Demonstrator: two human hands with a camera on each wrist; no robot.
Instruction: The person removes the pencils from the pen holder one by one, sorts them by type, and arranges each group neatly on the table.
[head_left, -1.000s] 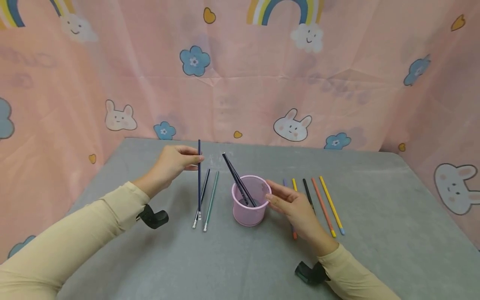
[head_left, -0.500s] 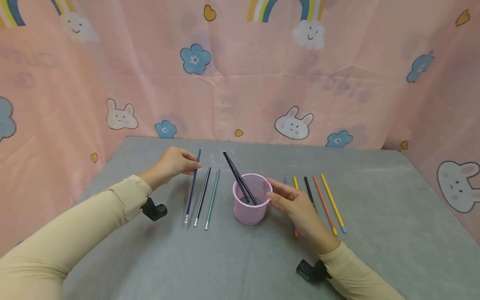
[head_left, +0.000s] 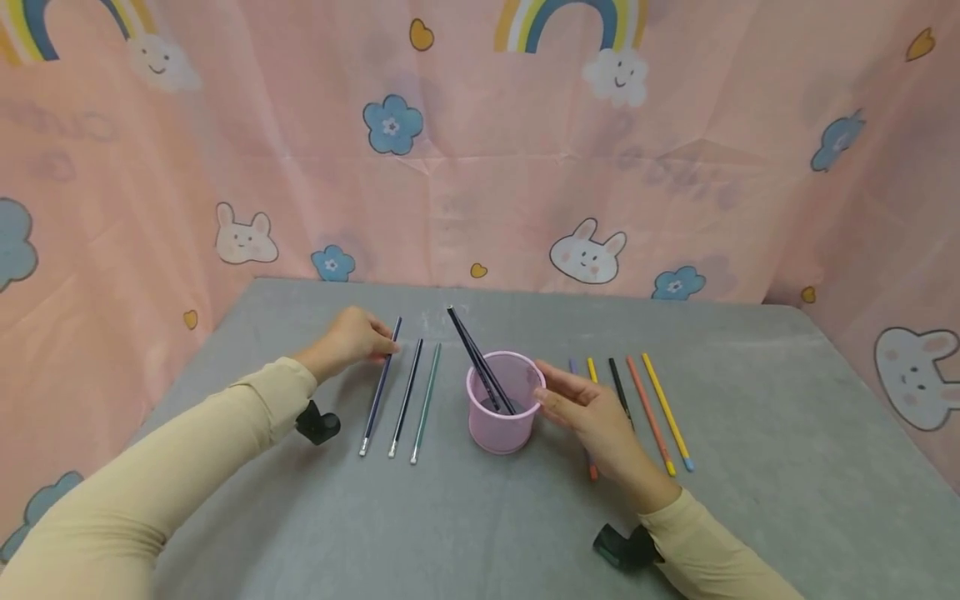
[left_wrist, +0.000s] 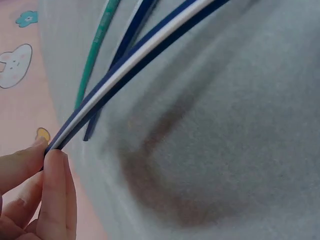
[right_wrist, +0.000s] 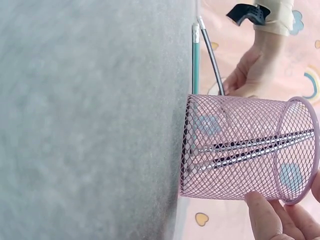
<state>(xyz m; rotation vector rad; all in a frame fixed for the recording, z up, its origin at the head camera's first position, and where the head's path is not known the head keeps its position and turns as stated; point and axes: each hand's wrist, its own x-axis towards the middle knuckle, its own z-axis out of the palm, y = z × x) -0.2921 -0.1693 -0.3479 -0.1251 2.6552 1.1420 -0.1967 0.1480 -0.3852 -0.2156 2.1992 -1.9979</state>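
Note:
My left hand (head_left: 351, 342) pinches a dark blue pencil (head_left: 375, 408) near its far end, thumb against fingers. In the left wrist view a pale stripe runs along this pencil (left_wrist: 120, 75). Its eraser end points toward me, low at the table. Just right of it lie another dark blue pencil (head_left: 406, 398) and a green pencil (head_left: 426, 404), roughly parallel. My right hand (head_left: 600, 425) holds the pink mesh pencil cup (head_left: 498, 435) by its right side at the rim. The cup stands upright, with two dark pencils (head_left: 476, 354) leaning left inside it.
Right of the cup lie several coloured pencils, among them a black one (head_left: 619, 387), an orange one (head_left: 650, 417) and a yellow one (head_left: 667, 412); my right hand partly covers some. A grey-covered table (head_left: 450, 525) ends at a pink patterned curtain (head_left: 465, 183).
My left hand has lowered its pencil from nearly upright to a slant at the table, left of the other two, its eraser end swinging left. The right hand and cup have not moved.

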